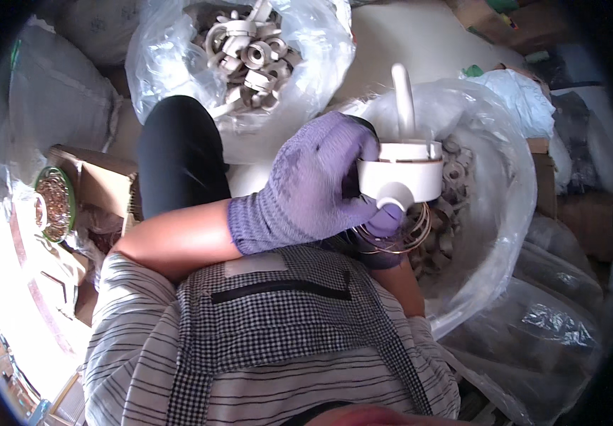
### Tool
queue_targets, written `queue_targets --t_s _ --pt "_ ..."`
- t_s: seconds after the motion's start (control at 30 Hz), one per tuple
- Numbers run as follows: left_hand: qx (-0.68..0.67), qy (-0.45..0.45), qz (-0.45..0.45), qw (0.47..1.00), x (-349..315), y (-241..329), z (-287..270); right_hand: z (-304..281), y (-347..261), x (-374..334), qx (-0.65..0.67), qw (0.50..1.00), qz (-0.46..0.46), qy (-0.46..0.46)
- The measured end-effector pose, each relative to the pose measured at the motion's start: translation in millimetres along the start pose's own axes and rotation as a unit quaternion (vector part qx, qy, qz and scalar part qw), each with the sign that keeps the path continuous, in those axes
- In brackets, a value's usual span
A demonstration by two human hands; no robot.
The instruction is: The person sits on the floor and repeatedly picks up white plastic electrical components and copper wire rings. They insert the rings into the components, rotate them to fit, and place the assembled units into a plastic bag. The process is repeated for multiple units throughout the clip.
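- Left hand (306, 181), purple knit glove, closed around the left side of a white plastic fitting (400, 177) held up at chest height, over the near-left rim of the right-hand bag (512, 206).
- Fitting: round drum-shaped body, stubby round outlet facing the camera, long thin white stem sticking up on the far side.
- Right hand (383, 231) mostly hidden under the fitting; only gloved fingers show. Looks curled around a bunch of thin wire rings (402, 231) just below the fitting. How tightly it is closed, I can't tell.
- Judgement: step in hand looks like fitting a wire ring onto the fitting.
- To do it well: keep the left-hand grip on the drum wall, clear of the outlet and the top edge, so the ring has a free path.
- Separate one ring from the bunch first; they sit tangled close together and two could come at once.
- Don't lever on the stem; it looks slim and likely to flex.
- Work over the right bag, so a dropped ring lands among the grey-white parts there.
- Far bag (250, 57), centre-left, holds more pale parts, well apart from the hands.
- Green dish of small brown pieces (54, 204) at far left, out of play.
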State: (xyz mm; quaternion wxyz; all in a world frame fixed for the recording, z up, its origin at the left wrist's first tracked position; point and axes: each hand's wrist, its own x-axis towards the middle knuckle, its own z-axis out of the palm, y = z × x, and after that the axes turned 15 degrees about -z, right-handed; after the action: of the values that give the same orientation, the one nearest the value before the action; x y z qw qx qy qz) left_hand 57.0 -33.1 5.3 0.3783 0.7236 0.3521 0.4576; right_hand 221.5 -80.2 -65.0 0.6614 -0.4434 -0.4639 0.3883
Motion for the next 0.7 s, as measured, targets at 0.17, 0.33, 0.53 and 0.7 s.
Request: queue_targets --t_s 0.17,0.33,0.53,0.7 --pt "-0.423 -0.048 -0.366 0.828 25 -63 -3 1 -33 3 0.065 0.989 0.133 0.008" --pt "-0.476 -0.064 -0.444 0.756 51 -110 -56 -77 -27 -9 0.112 0.990 0.007 -0.089" --pt "-0.393 -0.005 -0.454 0.800 130 -281 -208 -244 -1 -46 -0.427 0.899 0.000 0.095" --pt "-0.371 0.179 -0.516 0.751 214 -364 -204 -493 57 -205 -0.817 0.576 -0.019 -0.032"
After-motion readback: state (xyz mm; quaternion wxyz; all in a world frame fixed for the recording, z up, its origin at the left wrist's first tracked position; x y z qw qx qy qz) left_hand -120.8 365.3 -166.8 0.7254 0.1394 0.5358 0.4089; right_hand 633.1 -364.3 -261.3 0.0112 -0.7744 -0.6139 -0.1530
